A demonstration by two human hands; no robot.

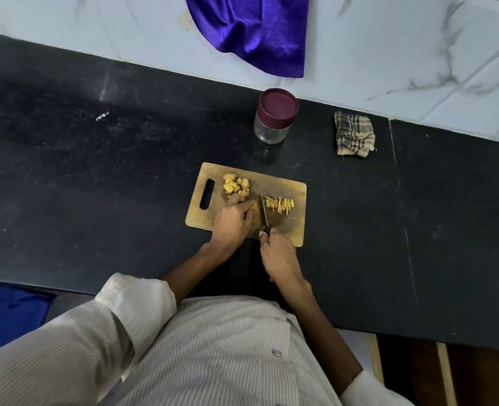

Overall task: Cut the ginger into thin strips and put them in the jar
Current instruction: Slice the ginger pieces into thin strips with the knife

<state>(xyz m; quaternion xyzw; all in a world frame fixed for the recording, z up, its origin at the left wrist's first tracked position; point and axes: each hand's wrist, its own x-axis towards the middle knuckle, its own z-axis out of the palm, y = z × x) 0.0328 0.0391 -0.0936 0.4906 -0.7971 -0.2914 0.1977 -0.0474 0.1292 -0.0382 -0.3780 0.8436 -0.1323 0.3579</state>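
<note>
The ginger is lying on a wooden cutting board [283, 230] in three lots. A piece of ginger [253, 204] is sitting mid-board, pinned under the fingertips of the left hand [233, 222], whose grip is curling down onto it. Just right of the piece, the knife [264, 211] is standing blade-down on the board, its tip pointing away from the person. The right hand [279, 256] is clenching its grip around the knife's dark handle at the board's near edge. On the far side of the blade, the cut strips [280, 205] are lying in a loose yellow scatter on the right half of the board. A heap of uncut ginger chunks [236, 185] is resting near the far left of the board, just beyond the left hand's knuckles and beside the handle slot.

The board is lying on a black stone surface [96, 186]. Beyond it, well apart, the jar [274, 117] is standing upright near the wall, clear glass with a maroon lid on. To its right a crumpled checked cloth [354, 133] is lying on the surface. A shiny purple fabric [251, 30] is hanging against the marbled white wall tiles [418, 54].
</note>
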